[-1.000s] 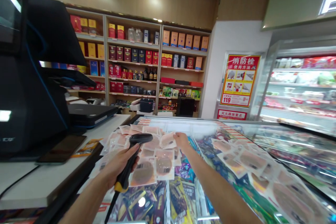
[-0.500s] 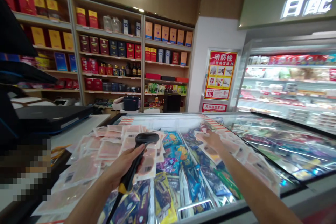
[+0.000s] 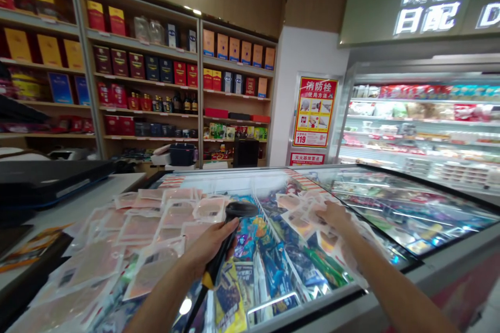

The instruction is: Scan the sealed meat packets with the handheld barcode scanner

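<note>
My left hand (image 3: 213, 244) is wrapped around the handle of a black barcode scanner (image 3: 224, 250) with a yellow band near its cord. The scanner head points away from me, above the freezer. My right hand (image 3: 332, 214) reaches among flat, clear plastic packets (image 3: 300, 218) on the right side of the freezer glass. Its fingers are blurred against the packets, so their grip is unclear. Many more flat packets with pinkish contents (image 3: 140, 226) lie overlapped at the left, some with barcode labels.
Under the glass of the chest freezer (image 3: 297, 317) are colourful bags and wire dividers (image 3: 269, 218). At the left, a counter (image 3: 128, 182) carries a black device (image 3: 50, 182). Shelves of boxes (image 3: 144, 67) and a lit refrigerated display (image 3: 422, 130) stand behind.
The view has swung to the right. My left hand has carried the scanner rightward, off the left packets. My right hand has come nearer, over the right-hand packets.
</note>
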`<state>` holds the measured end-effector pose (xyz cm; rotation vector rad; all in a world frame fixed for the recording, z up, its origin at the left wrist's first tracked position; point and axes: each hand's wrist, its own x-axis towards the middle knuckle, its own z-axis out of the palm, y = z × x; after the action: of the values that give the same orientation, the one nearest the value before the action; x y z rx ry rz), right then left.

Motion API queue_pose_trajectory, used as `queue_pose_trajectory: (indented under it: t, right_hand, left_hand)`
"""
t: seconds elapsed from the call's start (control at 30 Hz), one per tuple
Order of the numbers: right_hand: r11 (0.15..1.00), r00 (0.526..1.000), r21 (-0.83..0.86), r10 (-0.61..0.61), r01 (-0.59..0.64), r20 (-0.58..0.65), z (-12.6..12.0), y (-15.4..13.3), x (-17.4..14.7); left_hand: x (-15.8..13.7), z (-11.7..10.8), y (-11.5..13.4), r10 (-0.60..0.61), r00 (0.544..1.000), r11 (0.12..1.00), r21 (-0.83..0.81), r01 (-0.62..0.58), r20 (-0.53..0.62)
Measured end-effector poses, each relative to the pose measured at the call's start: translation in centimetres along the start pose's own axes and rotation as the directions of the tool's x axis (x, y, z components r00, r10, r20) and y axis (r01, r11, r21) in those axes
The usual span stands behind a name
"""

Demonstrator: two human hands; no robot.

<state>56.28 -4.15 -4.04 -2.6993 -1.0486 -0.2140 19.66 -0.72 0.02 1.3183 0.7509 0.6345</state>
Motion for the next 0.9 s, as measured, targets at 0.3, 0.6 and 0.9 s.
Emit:
queue_pose_trajectory:
  t: [0.3,0.6,0.9]
  right_hand:
    - [0.991,0.99,0.121,-0.04,0.056,-0.133,0.6,-1.2,-0.6]
    - [0.906,0.95,0.311,-0.229,0.287,-0.211,1.8,-4.0,-1.2]
    - [0.934,0.961,0.228,-0.254,0.273,-0.112,1.5,-3.8,-2.8]
  left_hand:
    - [2.2,3.5,-1.0,-0.047,0.996,0.998,-0.048,0.051,0.075]
    - [2.5,6.4,-2.2,-0.063,0.995,0.998,-0.023,0.065,0.078]
    - [2.2,4.8,-2.5,-0.074,0.994,0.995,-0.056,0.078,0.079]
